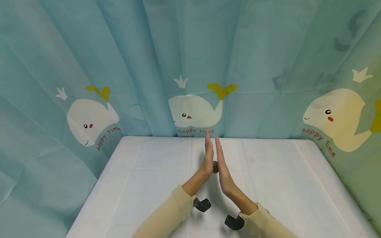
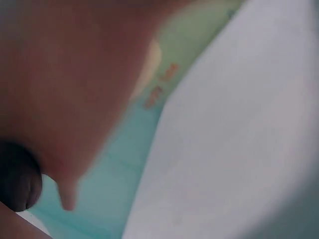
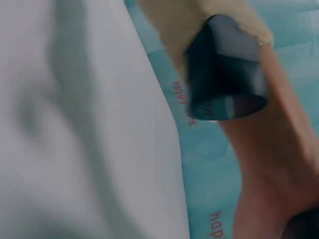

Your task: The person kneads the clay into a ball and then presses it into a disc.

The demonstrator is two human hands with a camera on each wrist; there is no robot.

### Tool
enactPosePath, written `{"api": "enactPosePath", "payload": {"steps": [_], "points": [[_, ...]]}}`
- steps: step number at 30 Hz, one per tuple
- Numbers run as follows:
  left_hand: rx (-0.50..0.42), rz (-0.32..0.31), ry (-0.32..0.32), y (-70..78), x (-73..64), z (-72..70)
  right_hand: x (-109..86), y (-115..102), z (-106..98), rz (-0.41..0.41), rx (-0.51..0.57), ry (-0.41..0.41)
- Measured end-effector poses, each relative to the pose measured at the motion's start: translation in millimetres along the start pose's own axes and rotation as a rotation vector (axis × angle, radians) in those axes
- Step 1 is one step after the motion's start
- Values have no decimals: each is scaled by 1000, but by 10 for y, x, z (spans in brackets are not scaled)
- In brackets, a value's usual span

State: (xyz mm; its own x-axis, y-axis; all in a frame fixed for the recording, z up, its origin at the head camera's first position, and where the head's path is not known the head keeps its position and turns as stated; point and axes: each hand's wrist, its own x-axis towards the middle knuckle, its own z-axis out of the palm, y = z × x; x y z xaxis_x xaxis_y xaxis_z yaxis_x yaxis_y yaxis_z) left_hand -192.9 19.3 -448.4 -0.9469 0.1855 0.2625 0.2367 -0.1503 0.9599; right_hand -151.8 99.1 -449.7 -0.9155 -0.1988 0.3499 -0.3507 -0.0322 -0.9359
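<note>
In the head view, a small dark brown rounded object sits between the palms of my two hands, above the white table. My left hand stands upright with straight fingers, its palm against the object's left side. Facing it, my right hand also has straight fingers and touches the object's right side. The fingertips lean close together. Part of the dark object shows large and blurred in the left wrist view, and its edge appears in the right wrist view. Its exact kind is unclear.
A white-covered table lies under the hands. Blue-green curtain with printed whales surrounds its back and sides. A black wrist camera mount juts from the left sleeve, and another mount from the right sleeve.
</note>
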Motion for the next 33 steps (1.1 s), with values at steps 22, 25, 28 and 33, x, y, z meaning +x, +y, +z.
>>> {"api": "enactPosePath", "payload": {"steps": [22,25,28,33], "points": [[-88,-43,-139,136,-113,47,248,-83,-142,62,67,131],[-93,-4,-177,239,-131,62,246,26,-169,110,106,158],[-72,26,-191,287,-103,45,166,62,-112,103,113,124],[-34,-10,-150,161,-40,-14,83,-112,3,11,74,72]]}}
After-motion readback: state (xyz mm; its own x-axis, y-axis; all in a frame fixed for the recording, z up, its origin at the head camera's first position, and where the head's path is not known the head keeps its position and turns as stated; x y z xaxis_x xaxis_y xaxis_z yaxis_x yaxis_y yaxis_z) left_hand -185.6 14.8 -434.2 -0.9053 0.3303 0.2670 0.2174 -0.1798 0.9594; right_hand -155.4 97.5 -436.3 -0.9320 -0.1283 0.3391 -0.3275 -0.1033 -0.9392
